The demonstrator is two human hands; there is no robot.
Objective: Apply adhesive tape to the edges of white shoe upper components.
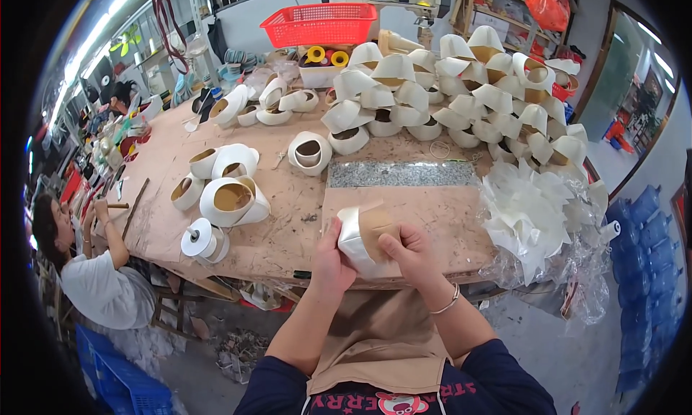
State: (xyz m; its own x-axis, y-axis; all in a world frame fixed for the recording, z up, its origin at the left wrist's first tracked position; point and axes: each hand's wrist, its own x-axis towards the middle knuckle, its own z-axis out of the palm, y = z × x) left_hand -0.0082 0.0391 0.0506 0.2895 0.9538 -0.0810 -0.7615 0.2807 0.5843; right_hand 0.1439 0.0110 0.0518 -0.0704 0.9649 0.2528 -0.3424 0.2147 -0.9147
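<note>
Over the near edge of the workbench, a white shoe upper (352, 239) with a tan lining is held between both hands. My left hand (334, 262) wraps round its white outer side. With thumb and fingers, my right hand (409, 252) pinches the tan lining on the other side. Just beyond the hands lies a speckled stone slab (400, 174) let into the bench. A curled white upper (310, 153) stands left of the slab, and a small group of uppers (229, 199) sits further left. A white spool (205, 242) stands near the front edge.
Many stacked white uppers (393, 98) fill the far right of the bench (288, 220). White cut pieces (530, 213) lie on clear plastic at right. A red basket (317, 25) stands at the back. A co-worker (101, 271) sits at left. Blue water bottles (638, 271) stand on the right.
</note>
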